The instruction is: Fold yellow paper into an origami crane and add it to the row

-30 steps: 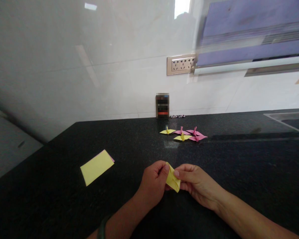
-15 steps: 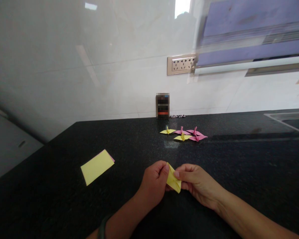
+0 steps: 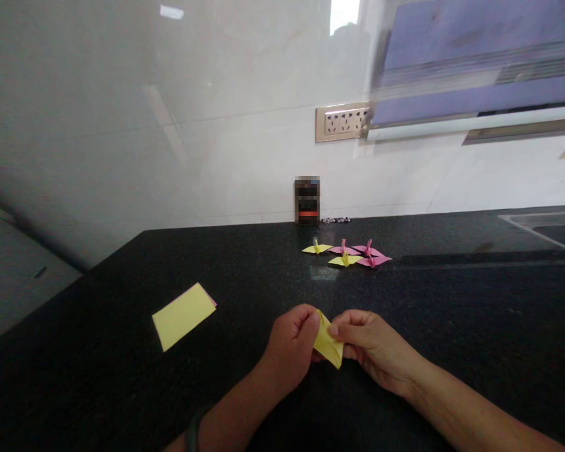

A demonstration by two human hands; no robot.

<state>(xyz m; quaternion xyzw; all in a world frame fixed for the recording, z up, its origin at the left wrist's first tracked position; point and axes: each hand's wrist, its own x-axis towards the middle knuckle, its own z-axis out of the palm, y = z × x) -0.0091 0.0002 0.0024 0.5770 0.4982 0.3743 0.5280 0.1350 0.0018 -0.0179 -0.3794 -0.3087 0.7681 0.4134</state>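
A small folded piece of yellow paper [image 3: 328,344] is pinched between both my hands just above the black countertop [image 3: 122,376]. My left hand [image 3: 289,342] grips its left edge with thumb and fingers closed. My right hand [image 3: 374,348] pinches the right side, thumb on top. Farther back lie several finished paper cranes [image 3: 346,254], yellow and pink, in a small cluster.
A stack of flat yellow paper sheets [image 3: 182,315] with a pink one beneath lies to the left. A small dark box [image 3: 307,201] stands against the white wall under a socket strip [image 3: 343,122]. A sink edge [image 3: 546,227] shows at the far right.
The yellow fold has been pressed slightly flatter and lower between my fingers; my right thumb has moved a little toward the left hand. Everything else is unchanged.
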